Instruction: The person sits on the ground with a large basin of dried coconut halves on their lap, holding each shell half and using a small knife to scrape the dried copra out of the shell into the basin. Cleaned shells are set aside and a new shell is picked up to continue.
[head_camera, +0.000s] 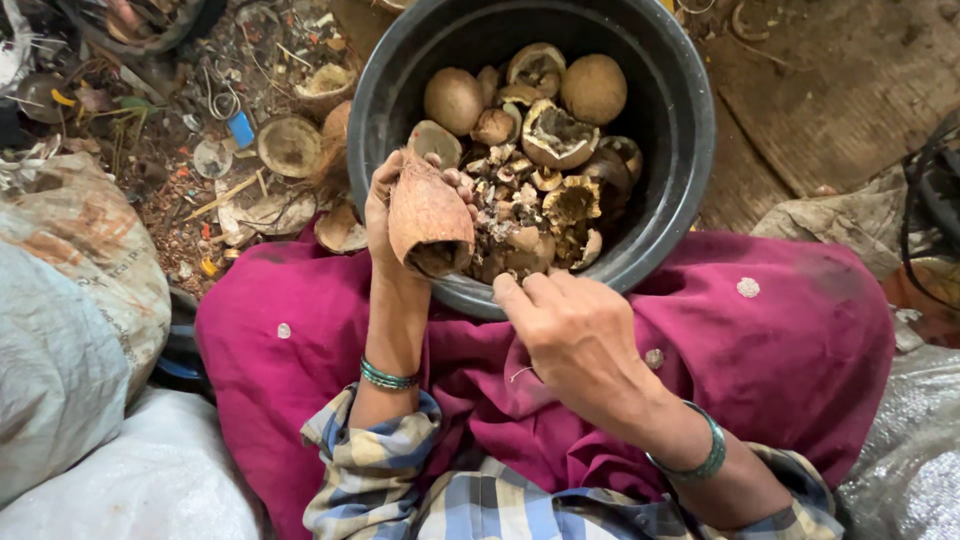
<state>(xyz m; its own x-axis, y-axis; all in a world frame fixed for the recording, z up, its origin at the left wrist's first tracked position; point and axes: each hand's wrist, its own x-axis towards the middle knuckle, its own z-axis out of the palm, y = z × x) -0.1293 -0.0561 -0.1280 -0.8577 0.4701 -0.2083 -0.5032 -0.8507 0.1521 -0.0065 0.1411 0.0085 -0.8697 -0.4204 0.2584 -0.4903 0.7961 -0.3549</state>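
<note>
Fingers (385, 190) of left hand wrap coconut shell (428, 215) over black tub (670, 130); littered dirt floor (830, 90).

An informal floor-level sorting and shelling workplace, seemingly a rural yard or shed. A dark plastic tub (680, 150) of whole and broken brown husked shells rests against the seated worker's magenta lap cloth (780, 340). The bare earthen floor (830, 90) beyond the tub's left rim is strewn with empty half shells (290, 145) and debris, and filled woven sacks (70, 330) crowd the left edge.
</note>
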